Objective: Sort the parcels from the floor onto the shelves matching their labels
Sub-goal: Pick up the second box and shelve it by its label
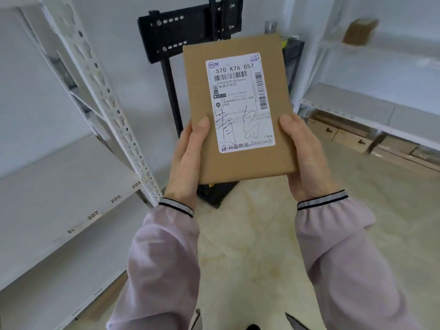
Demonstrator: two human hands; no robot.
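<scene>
A flat brown cardboard parcel (200,96) is held up in front of me, face toward the camera. Its white shipping label (238,91) reads "570 K76 057" and carries large handwritten characters. My left hand (188,158) grips the parcel's lower left edge, thumb on the front. My right hand (307,158) grips the lower right edge the same way. To my left stands a white shelf (59,186) with numbers 205, 206 and 207 along its front edge.
A white perforated upright (100,91) of the left rack leans across the view. A black metal stand (188,34) stands behind the parcel. The right rack (357,108) has cardboard boxes (352,136) under its low shelf and a small box (359,32) higher up. Beige floor lies below.
</scene>
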